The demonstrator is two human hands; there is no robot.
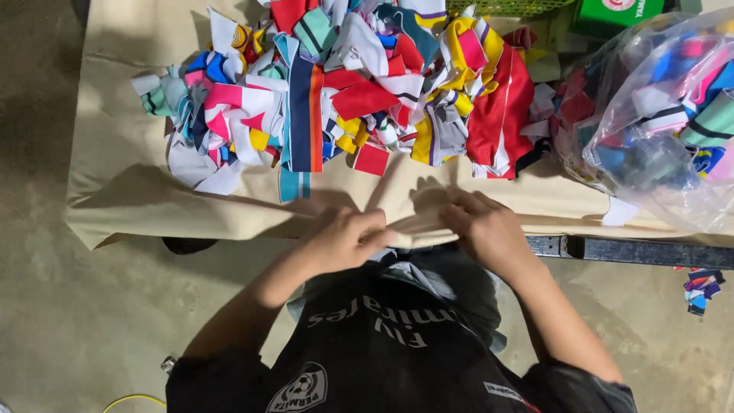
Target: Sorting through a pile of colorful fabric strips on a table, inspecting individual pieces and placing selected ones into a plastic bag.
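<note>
Desk (642, 251), long, only its dark metal front edge bare at the right; the rest lies under a tan cloth cover (122, 153) that overhangs the near edge and sags at the near left corner, likely draped so the scraps have a smooth bed. Next in size, the scrap pile (352, 84): many cut strips of sports fabric in red, yellow, pink, blue, white and teal, heaped along the far edge toward the middle, loose and overlapping, apparently dumped rather than sorted. 1 clear plastic bag (665, 115) sits at the right end of the desk, bulging with more coloured scraps, its mouth not visible; it touches or nearly touches the pile's red pieces. A green box (612, 14) and a green mesh basket (505, 6) show at the far edge, both cut off by the frame. Left hand (348, 239) and right hand (485, 229) meet at the middle of the near edge, where the cover bunches into a ridge of folds. Fingers of both hands are curled nearly closed and pinch that ridge of tan cloth between them, the folds fanning away from the grip, which suggests the cloth is gathered there. A small clump of scraps (703, 289) lies on the floor (69, 329) below the right end, well apart from the hands.
</note>
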